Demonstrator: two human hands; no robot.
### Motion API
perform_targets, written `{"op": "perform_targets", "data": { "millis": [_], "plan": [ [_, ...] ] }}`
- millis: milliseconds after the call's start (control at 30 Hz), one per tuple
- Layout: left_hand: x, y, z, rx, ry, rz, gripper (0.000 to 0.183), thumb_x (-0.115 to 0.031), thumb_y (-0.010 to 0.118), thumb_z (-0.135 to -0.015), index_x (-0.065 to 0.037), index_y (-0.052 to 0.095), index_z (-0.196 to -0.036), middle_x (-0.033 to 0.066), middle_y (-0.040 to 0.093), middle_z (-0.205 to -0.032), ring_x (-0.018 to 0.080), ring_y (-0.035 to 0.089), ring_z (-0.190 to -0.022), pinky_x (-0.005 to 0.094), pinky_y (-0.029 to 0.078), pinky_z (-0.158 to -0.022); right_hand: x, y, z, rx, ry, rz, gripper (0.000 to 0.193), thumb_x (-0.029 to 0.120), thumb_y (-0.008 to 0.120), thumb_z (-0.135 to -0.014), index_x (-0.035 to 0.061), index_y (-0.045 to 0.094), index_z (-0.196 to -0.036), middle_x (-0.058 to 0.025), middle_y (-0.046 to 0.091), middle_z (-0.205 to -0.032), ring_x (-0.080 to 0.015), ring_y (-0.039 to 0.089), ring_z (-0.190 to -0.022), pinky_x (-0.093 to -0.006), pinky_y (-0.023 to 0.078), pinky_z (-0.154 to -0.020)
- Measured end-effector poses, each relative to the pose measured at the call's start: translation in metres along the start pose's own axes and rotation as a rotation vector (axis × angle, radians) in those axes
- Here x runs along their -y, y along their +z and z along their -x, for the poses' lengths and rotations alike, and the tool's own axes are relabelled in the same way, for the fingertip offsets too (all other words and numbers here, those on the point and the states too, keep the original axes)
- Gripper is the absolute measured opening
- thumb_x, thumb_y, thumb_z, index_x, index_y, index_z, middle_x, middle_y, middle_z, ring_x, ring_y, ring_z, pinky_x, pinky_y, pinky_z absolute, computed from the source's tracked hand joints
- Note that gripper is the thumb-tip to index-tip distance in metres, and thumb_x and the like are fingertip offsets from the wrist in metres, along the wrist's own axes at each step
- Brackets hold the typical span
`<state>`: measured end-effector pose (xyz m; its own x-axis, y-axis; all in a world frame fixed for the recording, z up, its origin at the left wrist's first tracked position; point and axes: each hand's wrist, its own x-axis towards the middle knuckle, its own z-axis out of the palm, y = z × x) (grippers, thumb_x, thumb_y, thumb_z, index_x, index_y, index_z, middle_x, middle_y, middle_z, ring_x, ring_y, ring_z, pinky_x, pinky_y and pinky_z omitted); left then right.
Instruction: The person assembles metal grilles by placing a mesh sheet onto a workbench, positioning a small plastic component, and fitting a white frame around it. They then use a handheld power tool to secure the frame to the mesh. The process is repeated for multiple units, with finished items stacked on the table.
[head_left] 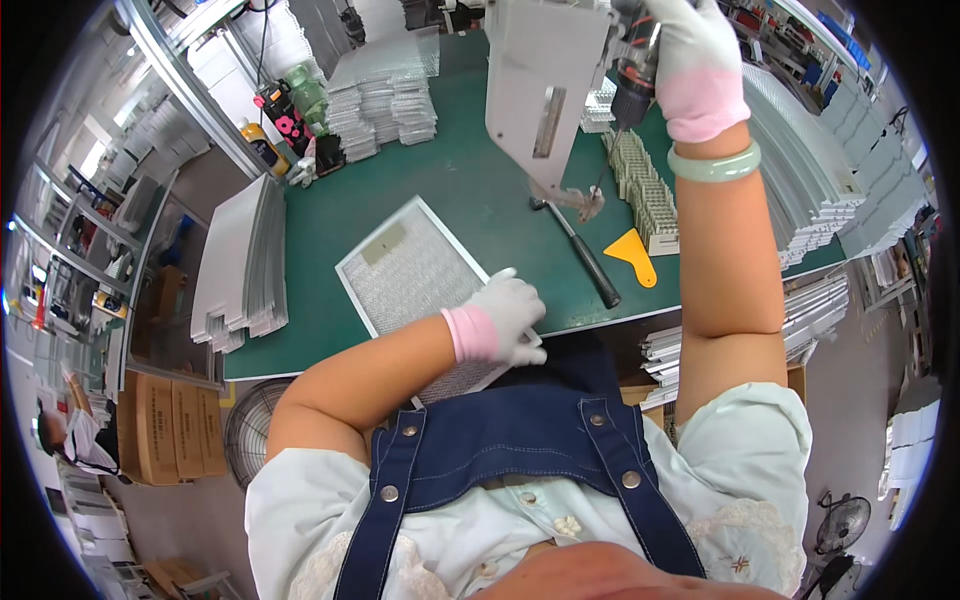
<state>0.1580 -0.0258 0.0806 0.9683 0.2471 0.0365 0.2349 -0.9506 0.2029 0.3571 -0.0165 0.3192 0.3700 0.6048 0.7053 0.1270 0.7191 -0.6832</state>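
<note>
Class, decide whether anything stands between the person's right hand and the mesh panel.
In this view, the white bracket lies between the right hand, which holds a power driver, and the mesh panel, though depth is unclear. Nothing visible separates the left hand from the panel.

The far edge of the view cuts the right hand (700, 65) and the driver tool (637, 85). The left hand (508, 312) hides part of the mesh panel (405, 280); at left, another person (82, 435) is too small to tell clearly.
</note>
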Motion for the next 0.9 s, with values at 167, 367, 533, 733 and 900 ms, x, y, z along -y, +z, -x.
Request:
{"op": "perform_targets", "data": {
  "millis": [167, 367, 533, 733, 900],
  "plan": [
    [0.161, -0.006, 0.058, -0.028, -1.254, -0.286, 0.046, -0.043, 0.054, -0.087, -0.005, 0.068, -0.108, 0.015, 0.067, -0.108, 0.0271, 0.064, -0.108, 0.0418, 0.049, -0.091, 0.007, -0.005, 0.023, -0.012, 0.048, -0.088, 0.015, 0.015, 0.068, -0.088, 0.0074, 0.062, -0.099, 0.0036, 0.059, -0.08, -0.0061, 0.054, -0.07, -0.0221, 0.044, -0.066],
    [0.195, -0.062, 0.122, 0.428, -1.092, 0.035, 0.062, -0.049, 0.059, -0.083, -0.004, 0.062, -0.125, 0.0194, 0.064, -0.121, 0.032, 0.062, -0.113, 0.0383, 0.047, -0.098, -0.015, -0.037, 0.046, 0.046, 0.049, -0.004, 0.034, 0.016, 0.076, -0.081, 0.0021, 0.06, -0.108, -0.0003, 0.065, -0.083, -0.0045, 0.057, -0.066, -0.0207, 0.048, -0.061],
    [0.142, -0.139, 0.102, -0.341, -0.791, 0.069, 0.04, -0.031, 0.074, -0.08, 0.001, 0.063, -0.102, 0.0195, 0.067, -0.097, 0.0309, 0.065, -0.093, 0.0387, 0.05, -0.082, -0.031, -0.051, 0.048, 0.029, 0.069, 0.101, 0.033, 0.015, 0.076, -0.082, 0.0015, 0.06, -0.108, 0.0008, 0.065, -0.085, -0.0046, 0.056, -0.069, -0.0225, 0.048, -0.064],
    [-0.02, -0.169, 0.067, -0.327, -0.34, -0.094, 0.023, -0.017, 0.07, -0.081, -0.001, 0.062, -0.095, 0.0172, 0.062, -0.088, 0.0345, 0.062, -0.084, 0.0393, 0.05, -0.076, -0.039, -0.106, 0.036, -0.08, 0.13, 0.322, 0.02, 0.021, 0.07, -0.088, 0.0069, 0.06, -0.096, -0.0005, 0.064, -0.075, -0.0049, 0.053, -0.054, -0.0195, 0.04, -0.047],
    [-0.066, -0.101, 0.051, -0.134, -0.218, -0.063, 0.017, -0.021, 0.07, -0.08, -0.007, 0.06, -0.083, 0.0114, 0.061, -0.074, 0.0333, 0.062, -0.069, 0.0417, 0.05, -0.063, -0.038, -0.156, 0.025, 0.194, -0.527, 0.884, 0.014, 0.019, 0.067, -0.089, 0.0065, 0.063, -0.094, -0.0009, 0.064, -0.074, -0.005, 0.056, -0.057, -0.0199, 0.042, -0.049]
  ]
}}
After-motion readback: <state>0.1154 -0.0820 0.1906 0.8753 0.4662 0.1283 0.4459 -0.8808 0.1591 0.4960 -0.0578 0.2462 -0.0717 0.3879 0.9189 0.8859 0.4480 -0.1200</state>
